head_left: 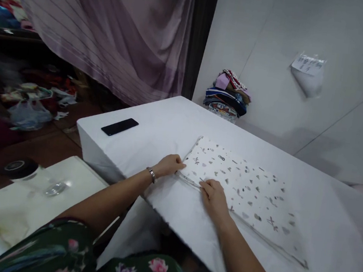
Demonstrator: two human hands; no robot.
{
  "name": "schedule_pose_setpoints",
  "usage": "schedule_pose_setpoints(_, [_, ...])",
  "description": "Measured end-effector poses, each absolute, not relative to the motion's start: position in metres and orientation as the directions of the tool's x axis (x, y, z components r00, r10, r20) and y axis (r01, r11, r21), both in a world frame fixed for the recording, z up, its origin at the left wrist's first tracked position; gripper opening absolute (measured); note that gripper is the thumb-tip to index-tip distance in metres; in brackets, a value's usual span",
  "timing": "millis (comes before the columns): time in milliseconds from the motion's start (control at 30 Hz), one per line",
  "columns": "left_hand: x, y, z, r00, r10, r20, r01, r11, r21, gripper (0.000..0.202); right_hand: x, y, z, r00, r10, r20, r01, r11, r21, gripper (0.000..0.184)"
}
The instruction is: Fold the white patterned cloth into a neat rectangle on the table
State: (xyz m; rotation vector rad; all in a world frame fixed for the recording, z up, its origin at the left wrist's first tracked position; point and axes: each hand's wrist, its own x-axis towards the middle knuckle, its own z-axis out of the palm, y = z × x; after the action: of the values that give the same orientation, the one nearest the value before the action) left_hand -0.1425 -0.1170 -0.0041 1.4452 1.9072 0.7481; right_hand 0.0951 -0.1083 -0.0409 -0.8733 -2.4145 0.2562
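A folded white cloth (244,188) printed with small grey and brown motifs lies flat on the white-covered table (157,119). At its near left corner, my left hand (168,165) is closed, thumb and fingers pinching the edge. Farther right along the same near edge, my right hand (215,198) has its fingers curled and pressed together on the cloth's border. Several layers show along that edge. The undersides of both hands' fingers are hidden.
A black phone (119,126) lies at the table's left end. Folded fabrics (227,97) are stacked by the wall behind. To the left stands a lower white surface (76,185) with a roll of tape (56,188) on it. A purple curtain (141,29) hangs behind.
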Motion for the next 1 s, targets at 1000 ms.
schedule_pose_setpoints(1000, [-0.143,-0.106,-0.001,-0.192,0.958,-0.213,0.818,0.276,0.504,0.054,0.108,-0.106,-0.023,-0.644,0.667,0.376,0.555,0.745,-0.370,0.024])
